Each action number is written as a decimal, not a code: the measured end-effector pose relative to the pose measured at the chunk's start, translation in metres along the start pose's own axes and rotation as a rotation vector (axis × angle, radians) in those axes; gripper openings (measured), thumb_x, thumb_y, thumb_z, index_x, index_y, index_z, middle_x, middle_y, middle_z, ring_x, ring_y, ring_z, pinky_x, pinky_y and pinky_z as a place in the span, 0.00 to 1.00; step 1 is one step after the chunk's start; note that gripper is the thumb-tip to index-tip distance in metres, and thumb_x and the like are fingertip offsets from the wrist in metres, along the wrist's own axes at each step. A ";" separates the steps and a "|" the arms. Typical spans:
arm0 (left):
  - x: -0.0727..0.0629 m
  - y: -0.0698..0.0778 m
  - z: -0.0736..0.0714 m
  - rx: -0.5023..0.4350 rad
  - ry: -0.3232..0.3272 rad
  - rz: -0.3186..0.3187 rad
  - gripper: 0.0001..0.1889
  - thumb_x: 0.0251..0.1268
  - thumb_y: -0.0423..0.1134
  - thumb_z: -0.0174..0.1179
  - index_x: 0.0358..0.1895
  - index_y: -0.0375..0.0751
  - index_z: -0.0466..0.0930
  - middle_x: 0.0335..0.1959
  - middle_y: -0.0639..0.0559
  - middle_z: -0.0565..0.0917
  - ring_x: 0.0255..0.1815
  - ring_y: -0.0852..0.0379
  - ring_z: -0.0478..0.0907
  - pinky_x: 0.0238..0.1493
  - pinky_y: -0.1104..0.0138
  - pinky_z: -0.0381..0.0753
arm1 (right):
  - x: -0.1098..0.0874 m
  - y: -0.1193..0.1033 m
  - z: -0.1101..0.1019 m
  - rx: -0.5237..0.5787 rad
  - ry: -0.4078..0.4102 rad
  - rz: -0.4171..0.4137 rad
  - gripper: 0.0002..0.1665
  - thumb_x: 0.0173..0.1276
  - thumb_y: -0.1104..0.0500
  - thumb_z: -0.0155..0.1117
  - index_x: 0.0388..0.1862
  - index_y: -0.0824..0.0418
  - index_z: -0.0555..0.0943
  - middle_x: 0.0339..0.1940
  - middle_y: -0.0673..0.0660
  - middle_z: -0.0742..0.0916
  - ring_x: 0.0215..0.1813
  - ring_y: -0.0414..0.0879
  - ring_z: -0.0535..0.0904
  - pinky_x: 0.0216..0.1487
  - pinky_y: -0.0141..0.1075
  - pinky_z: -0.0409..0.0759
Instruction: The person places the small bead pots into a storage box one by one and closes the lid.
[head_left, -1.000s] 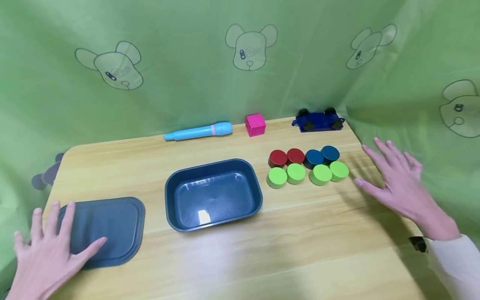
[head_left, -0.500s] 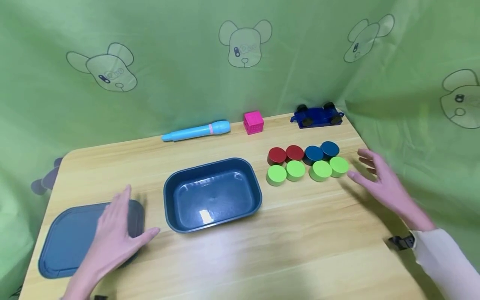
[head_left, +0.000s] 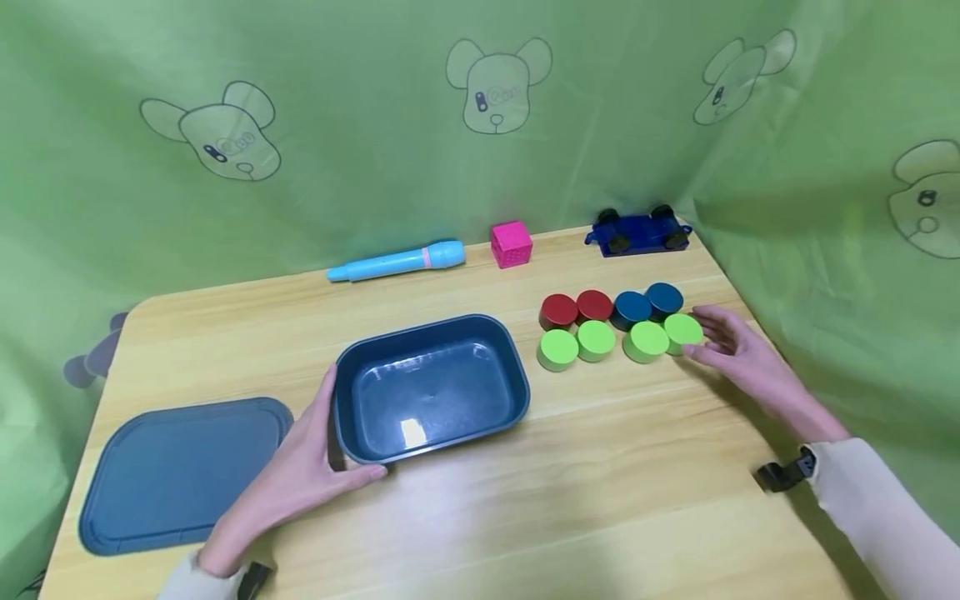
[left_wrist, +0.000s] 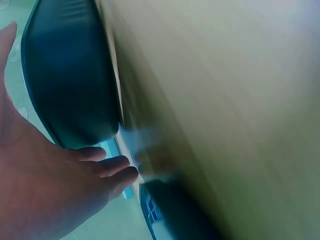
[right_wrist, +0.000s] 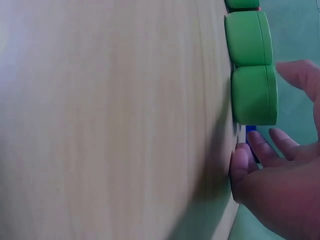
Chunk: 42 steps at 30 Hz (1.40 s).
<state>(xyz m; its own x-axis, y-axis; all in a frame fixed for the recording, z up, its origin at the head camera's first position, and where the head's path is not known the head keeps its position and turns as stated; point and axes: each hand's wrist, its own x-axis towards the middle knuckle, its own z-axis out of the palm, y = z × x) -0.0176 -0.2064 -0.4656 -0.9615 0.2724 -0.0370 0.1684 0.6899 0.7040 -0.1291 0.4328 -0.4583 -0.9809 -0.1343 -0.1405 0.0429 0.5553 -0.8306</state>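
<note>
A dark blue plastic box [head_left: 431,392], without its lid, stands on the wooden table. My left hand [head_left: 307,467] is spread at the box's near left corner, fingers along the left side and thumb by the front rim. In the left wrist view the fingertips are right at the box's end wall. Several light green cylinders [head_left: 647,342] stand in a row right of the box. My right hand [head_left: 742,358] reaches around the rightmost green cylinder [right_wrist: 255,95] with thumb and fingers apart. In the right wrist view a gap shows between fingers and cylinder.
The dark blue lid [head_left: 183,471] lies flat at the left. Behind the green row stand two red cylinders [head_left: 558,312] and two blue cylinders [head_left: 632,309]. Along the back edge lie a light blue toy microphone [head_left: 397,262], a pink cube [head_left: 512,244] and an overturned blue toy car [head_left: 637,233].
My left hand has moved right from over the lid to the box's left end. My right hand has come in leftward to the rightmost green cylinder, its fingers drawing closer together.
</note>
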 end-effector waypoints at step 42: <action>0.009 0.004 0.002 -0.017 -0.012 -0.024 0.75 0.58 0.66 0.80 0.91 0.50 0.27 0.88 0.30 0.53 0.85 0.28 0.55 0.79 0.29 0.43 | -0.017 -0.133 0.100 0.511 0.364 -0.230 0.25 0.72 0.75 0.71 0.64 0.60 0.79 0.54 0.56 0.83 0.50 0.44 0.78 0.50 0.24 0.79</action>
<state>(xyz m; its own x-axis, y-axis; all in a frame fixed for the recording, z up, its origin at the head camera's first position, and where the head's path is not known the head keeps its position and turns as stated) -0.0255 -0.1994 -0.4647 -0.9625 0.2640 -0.0627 0.1412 0.6849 0.7148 -0.0991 0.2786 -0.3994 -0.9734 0.1328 0.1869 -0.1782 0.0752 -0.9811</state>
